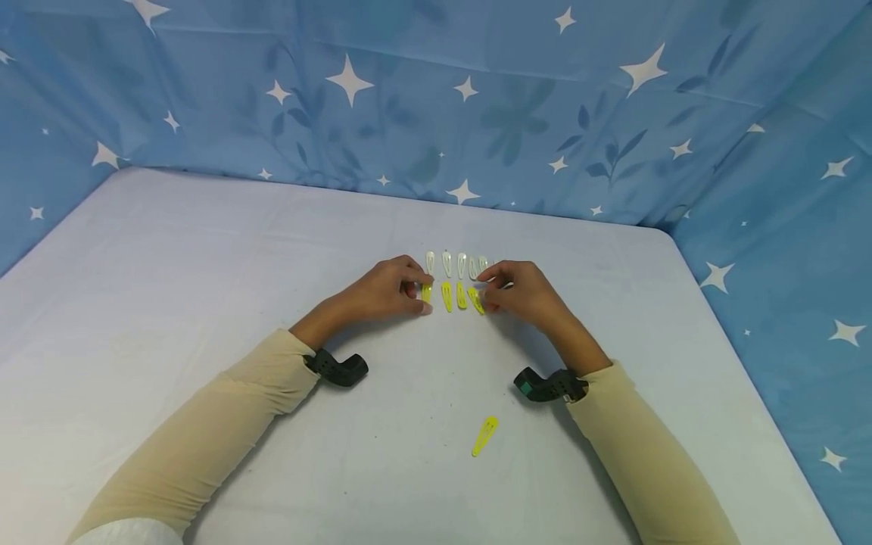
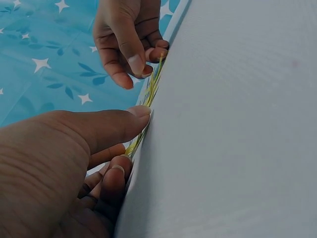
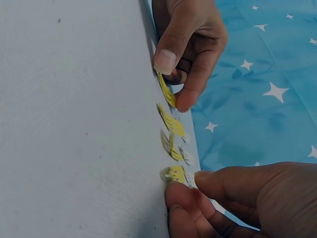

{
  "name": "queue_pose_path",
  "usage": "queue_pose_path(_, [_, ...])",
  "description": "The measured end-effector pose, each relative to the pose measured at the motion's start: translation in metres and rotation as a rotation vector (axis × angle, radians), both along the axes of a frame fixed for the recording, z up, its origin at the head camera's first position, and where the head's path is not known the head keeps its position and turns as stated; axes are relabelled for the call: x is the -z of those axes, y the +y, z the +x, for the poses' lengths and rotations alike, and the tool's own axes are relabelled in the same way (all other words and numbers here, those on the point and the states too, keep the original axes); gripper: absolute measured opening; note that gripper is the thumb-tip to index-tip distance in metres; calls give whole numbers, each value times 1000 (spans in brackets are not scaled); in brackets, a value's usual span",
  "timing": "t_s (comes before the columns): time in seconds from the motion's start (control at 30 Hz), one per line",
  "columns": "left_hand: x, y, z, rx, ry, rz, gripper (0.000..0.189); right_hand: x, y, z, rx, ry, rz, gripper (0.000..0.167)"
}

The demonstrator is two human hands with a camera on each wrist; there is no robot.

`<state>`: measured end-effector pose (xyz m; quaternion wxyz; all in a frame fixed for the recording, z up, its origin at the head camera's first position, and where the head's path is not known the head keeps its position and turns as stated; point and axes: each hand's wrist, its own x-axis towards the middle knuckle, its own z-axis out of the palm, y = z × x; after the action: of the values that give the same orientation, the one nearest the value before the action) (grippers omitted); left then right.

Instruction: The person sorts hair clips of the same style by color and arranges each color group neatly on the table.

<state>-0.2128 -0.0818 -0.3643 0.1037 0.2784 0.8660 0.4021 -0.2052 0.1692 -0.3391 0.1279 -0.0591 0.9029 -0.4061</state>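
Observation:
Yellow snap hair clips lie in a row on the white table, with a row of white hair clips (image 1: pixel 446 264) just behind them. My left hand (image 1: pixel 388 289) pinches the leftmost yellow hair clip (image 1: pixel 426 293) at its two ends, thumb on the near end, as the right wrist view also shows. At the row's right end, my right hand (image 1: pixel 523 294) has its fingertips on a tilted yellow hair clip (image 1: pixel 475 300), partly covering it. Two more yellow hair clips (image 1: pixel 446 297) stand between the hands. The right fingers also hide part of the white row's end.
A single yellow hair clip (image 1: pixel 485 436) lies apart, nearer the front of the table (image 1: pixel 409 469). Black wrist cameras (image 1: pixel 341 369) sit on both forearms. A blue curtain (image 1: pixel 409 136) with white stars hangs behind and beside the table.

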Motion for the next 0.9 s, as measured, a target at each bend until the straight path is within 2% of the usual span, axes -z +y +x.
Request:
queue_pose_path(0.4, [0,1,1,-6,-2,0,46,1,4,3,-14,-36,-122,24])
queue_pose_path(0.7, [2,-1,-1,-10,1,16,46,0,5,6,-32,-31,-136,22])
queue_pose_path(0.9, [2,0,-1,-2,-6,24,46,3,10,13,-65,-36,-133,22])
